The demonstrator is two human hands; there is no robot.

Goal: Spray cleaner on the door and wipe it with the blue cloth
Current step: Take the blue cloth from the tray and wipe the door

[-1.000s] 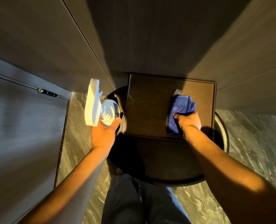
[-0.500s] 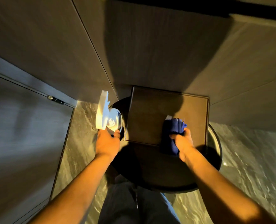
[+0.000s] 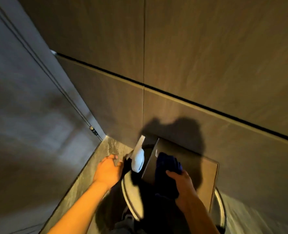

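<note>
While right hand (image 3: 182, 181) grips blue cloth (image 3: 167, 166), left hand (image 3: 108, 170) curled empty beside spray bottle (image 3: 138, 159).

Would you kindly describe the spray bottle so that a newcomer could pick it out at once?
Start at the round dark table at the foot of the wood-panelled wall. At its left edge, just left of the brown square tray, is the spray bottle. It is the only white thing here, between the left hand and the blue cloth.
</note>
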